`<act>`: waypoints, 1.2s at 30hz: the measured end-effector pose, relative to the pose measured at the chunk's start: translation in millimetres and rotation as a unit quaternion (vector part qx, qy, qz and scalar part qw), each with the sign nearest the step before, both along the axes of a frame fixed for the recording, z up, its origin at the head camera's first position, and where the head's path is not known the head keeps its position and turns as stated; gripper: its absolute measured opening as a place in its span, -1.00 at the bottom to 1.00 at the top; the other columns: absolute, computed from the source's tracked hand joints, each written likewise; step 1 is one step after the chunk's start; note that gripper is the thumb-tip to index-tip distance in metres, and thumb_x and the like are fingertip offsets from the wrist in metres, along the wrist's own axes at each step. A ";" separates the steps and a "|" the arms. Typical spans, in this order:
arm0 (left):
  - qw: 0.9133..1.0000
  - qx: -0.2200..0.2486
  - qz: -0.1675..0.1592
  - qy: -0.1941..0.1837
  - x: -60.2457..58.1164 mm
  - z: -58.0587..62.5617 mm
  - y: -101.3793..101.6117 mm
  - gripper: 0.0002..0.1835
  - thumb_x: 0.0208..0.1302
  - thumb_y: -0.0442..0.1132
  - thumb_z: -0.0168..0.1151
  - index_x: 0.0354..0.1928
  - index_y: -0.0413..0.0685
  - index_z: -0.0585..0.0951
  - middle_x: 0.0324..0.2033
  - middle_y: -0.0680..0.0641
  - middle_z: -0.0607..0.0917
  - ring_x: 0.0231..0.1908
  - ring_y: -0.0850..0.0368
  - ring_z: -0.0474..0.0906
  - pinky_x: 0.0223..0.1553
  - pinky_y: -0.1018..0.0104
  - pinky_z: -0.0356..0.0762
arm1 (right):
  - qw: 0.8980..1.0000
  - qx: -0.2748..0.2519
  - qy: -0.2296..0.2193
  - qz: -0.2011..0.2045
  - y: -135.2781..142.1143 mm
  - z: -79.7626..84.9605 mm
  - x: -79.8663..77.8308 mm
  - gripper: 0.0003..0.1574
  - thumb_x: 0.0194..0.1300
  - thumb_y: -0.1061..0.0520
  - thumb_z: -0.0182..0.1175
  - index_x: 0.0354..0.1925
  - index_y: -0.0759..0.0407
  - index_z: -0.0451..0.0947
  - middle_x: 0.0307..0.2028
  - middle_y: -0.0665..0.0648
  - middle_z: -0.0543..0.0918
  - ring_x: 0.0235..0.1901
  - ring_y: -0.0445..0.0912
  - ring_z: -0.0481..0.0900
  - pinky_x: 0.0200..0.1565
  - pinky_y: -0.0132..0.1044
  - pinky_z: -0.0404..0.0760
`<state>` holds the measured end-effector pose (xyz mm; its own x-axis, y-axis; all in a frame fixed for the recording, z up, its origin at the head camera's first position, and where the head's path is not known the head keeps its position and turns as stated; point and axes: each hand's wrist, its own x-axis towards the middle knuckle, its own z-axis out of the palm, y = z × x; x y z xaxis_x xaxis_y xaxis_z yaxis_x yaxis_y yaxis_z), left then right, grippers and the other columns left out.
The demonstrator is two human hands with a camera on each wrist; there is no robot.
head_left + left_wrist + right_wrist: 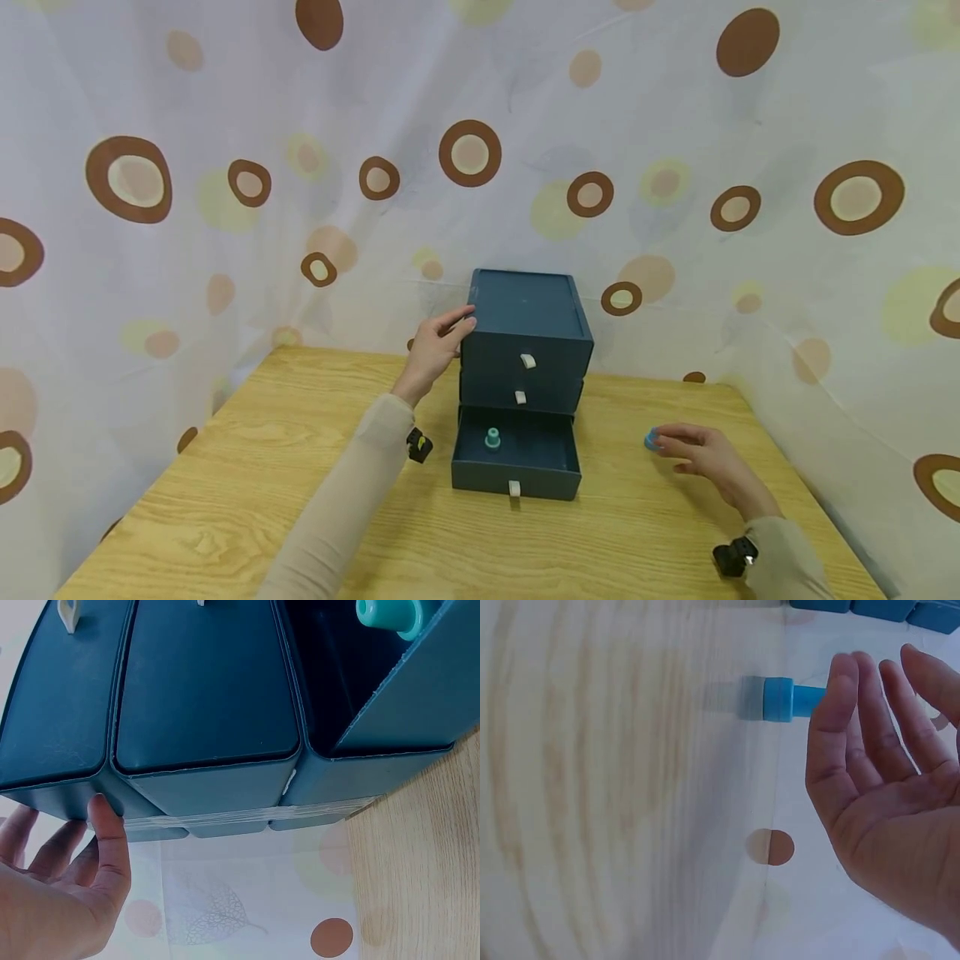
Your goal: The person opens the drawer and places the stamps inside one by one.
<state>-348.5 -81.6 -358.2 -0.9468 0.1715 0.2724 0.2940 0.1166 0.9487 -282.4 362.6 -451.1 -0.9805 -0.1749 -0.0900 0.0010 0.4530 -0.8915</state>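
A dark blue three-drawer cabinet (525,304) stands against the curtain, its bottom drawer (480,477) pulled out. Inside that drawer, toward the left, sits a teal stepped peg (492,438). My left hand (433,350) rests with its fingertips against the cabinet's upper left side; in the left wrist view the thumb touches the side of the top unit. On the right, a blue stepped peg (778,699) stands upright on the table. My right hand (708,457) is beside it, fingers loosely bent, thumb and fingertips overlapping its narrow upper part in the right wrist view.
The wooden table (300,467) carries the cabinet and the blue peg. A white curtain (510,83) with brown and yellow circles encloses the back and sides. Small white pull tabs (514,488) stick out from the drawer fronts. Clear tape (255,814) runs along the cabinet's side.
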 end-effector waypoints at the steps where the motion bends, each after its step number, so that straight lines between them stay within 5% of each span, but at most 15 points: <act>1: 1.000 -0.002 0.000 -0.001 3.2 3.4 0.3 -0.51 0.49 -0.03 0.06 0.40 0.09 0.41 0.40 -0.04 0.39 0.33 -0.03 0.37 0.14 -0.08 0.50 | 1.000 0.003 -0.002 -0.009 1.3 -1.4 0.2 -0.29 0.43 -0.06 0.16 0.31 0.40 0.35 0.20 0.32 0.52 -0.08 -0.26 0.62 -0.02 -0.12 0.65; 6: 1.000 -0.010 0.002 -0.002 20.1 18.7 1.3 -0.52 0.51 -0.10 0.05 0.40 -0.01 0.40 0.39 -0.08 0.39 0.31 -0.05 0.39 0.14 -0.05 0.51 | 0.999 0.022 -0.003 -0.042 6.2 -6.5 1.6 -0.26 0.41 -0.08 0.18 0.31 0.41 0.34 0.17 0.27 0.53 -0.10 -0.24 0.60 -0.05 -0.18 0.66; 12: 1.000 -0.009 0.007 -0.005 23.9 21.2 0.9 -0.52 0.50 -0.10 0.05 0.40 0.00 0.40 0.39 -0.07 0.39 0.33 -0.04 0.38 0.17 -0.05 0.50 | 0.999 0.029 0.005 -0.043 6.2 -10.3 -1.2 -0.19 0.43 -0.07 0.16 0.39 0.41 0.21 0.29 0.45 0.38 -0.01 -0.11 0.60 -0.04 -0.22 0.65; 23: 1.000 -0.007 -0.002 -0.002 20.7 19.8 0.3 -0.52 0.51 -0.11 0.05 0.40 -0.02 0.40 0.40 -0.09 0.38 0.34 -0.06 0.37 0.17 -0.07 0.50 | 0.999 -0.011 -0.032 -0.026 0.0 -13.2 -14.4 -0.16 0.47 -0.01 0.11 0.46 0.40 0.05 0.43 0.46 0.13 0.10 -0.14 0.56 0.09 -0.21 0.61; 30: 1.000 -0.001 0.004 0.001 -6.6 -4.6 -1.4 -0.51 0.47 0.02 0.08 0.38 0.16 0.42 0.40 -0.01 0.38 0.35 -0.02 0.36 0.17 -0.08 0.50 | 0.999 -0.024 -0.044 -0.021 -7.4 -11.1 -19.3 -0.19 0.47 0.05 0.12 0.45 0.43 0.06 0.40 0.48 0.17 0.01 -0.18 0.60 0.07 -0.21 0.62; 36: 1.000 0.004 0.006 0.005 -4.1 -4.9 -1.8 -0.52 0.43 0.09 0.11 0.34 0.27 0.47 0.38 0.06 0.40 0.33 0.02 0.38 0.18 -0.11 0.48 | 0.998 -0.019 -0.056 -0.034 -10.6 -13.6 -24.6 -0.29 0.45 0.10 0.14 0.39 0.43 0.22 0.29 0.40 0.36 -0.07 -0.20 0.62 0.03 -0.24 0.64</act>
<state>-352.6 -83.4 -363.1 -0.9461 0.1588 0.2824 0.3015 0.1130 0.9467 -307.0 352.0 -464.7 -0.9745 -0.1129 -0.1938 0.1312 0.4136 -0.9010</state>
